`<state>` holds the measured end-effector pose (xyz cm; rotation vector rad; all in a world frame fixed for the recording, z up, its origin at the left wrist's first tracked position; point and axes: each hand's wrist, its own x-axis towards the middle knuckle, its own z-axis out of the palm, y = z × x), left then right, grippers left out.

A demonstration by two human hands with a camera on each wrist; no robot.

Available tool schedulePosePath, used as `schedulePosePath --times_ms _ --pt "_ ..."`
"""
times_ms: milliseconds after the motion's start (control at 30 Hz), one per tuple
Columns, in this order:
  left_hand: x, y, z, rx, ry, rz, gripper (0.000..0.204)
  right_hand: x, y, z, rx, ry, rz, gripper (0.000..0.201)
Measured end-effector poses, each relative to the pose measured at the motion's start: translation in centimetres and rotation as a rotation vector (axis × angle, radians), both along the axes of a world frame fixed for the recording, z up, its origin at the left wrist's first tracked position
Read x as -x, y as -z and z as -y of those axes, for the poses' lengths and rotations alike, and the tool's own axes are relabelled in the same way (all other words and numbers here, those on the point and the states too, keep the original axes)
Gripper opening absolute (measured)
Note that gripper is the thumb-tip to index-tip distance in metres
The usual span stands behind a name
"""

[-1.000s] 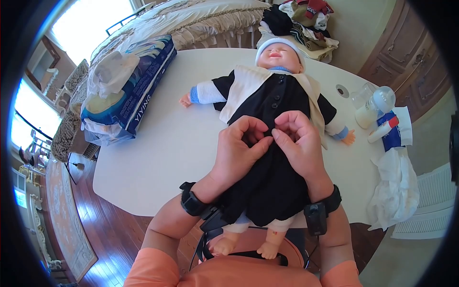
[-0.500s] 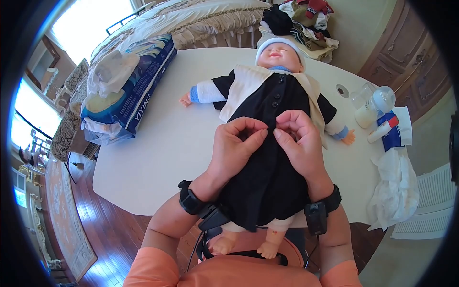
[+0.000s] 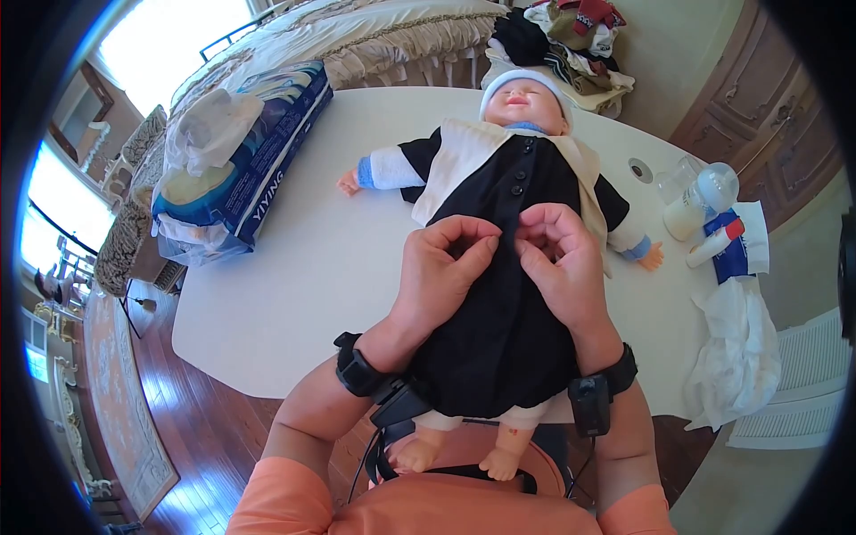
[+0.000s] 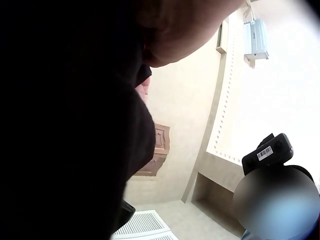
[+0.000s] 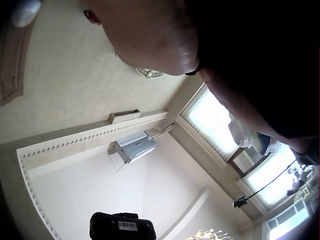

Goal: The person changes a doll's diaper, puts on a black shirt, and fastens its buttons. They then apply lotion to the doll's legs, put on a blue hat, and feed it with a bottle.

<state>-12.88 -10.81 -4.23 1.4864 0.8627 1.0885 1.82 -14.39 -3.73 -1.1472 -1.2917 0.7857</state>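
Note:
A baby doll [image 3: 522,105] in a white cap lies on its back, its feet toward the person. It wears a black gown [image 3: 499,357] with a cream collar [image 3: 464,147] over white sleeves with blue cuffs. Dark buttons [image 3: 518,177] run down the upper front. Below them the left hand [image 3: 439,283] pinches the gown's front edge between thumb and forefinger. Close beside it, the right hand [image 3: 569,267] pinches the cloth at the same height, fingers curled. Black cloth fills much of both wrist views, where the fingertips are hidden.
The doll lies on a white table [image 3: 294,294]. A blue diaper pack [image 3: 267,178] stands at the left. On the right are a baby bottle [image 3: 700,205], a red-capped tube [image 3: 716,242] and a crumpled white plastic bag [image 3: 736,348]. Folded clothes [image 3: 571,53] are piled beyond the table.
The fingertips, touching each other a second ago, are now slightly apart across the front edge. The gown's lower front has fallen flatter, and a corner that hung over the doll's feet has drawn up.

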Motion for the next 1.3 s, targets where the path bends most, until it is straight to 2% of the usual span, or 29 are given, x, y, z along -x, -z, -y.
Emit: schedulePosePath --times_ms 200,267,367,533,767,1300 --pt "-0.1 -0.5 0.3 -0.066 0.002 -0.001 0.017 0.0 0.4 -0.2 -0.054 0.008 0.013 0.02" --pt "-0.1 -0.5 0.1 -0.264 -0.003 -0.145 0.023 0.0 0.4 -0.1 -0.058 0.004 0.04 0.02" --pt "0.0 -0.8 0.0 -0.274 -0.01 -0.22 0.022 0.2 0.1 -0.1 -0.061 0.01 0.095 0.02" --pt "0.2 0.3 -0.6 -0.186 -0.037 -0.089 0.018 0.3 0.1 -0.1 -0.058 0.042 0.107 0.019" --pt "0.2 0.4 -0.5 -0.02 0.016 0.073 0.014 0.1 0.3 0.0 -0.06 0.024 -0.032 0.018" --pt "0.6 -0.1 -0.2 -0.067 0.054 0.066 0.011 0.2 0.1 0.2 -0.074 0.034 0.045 0.017"
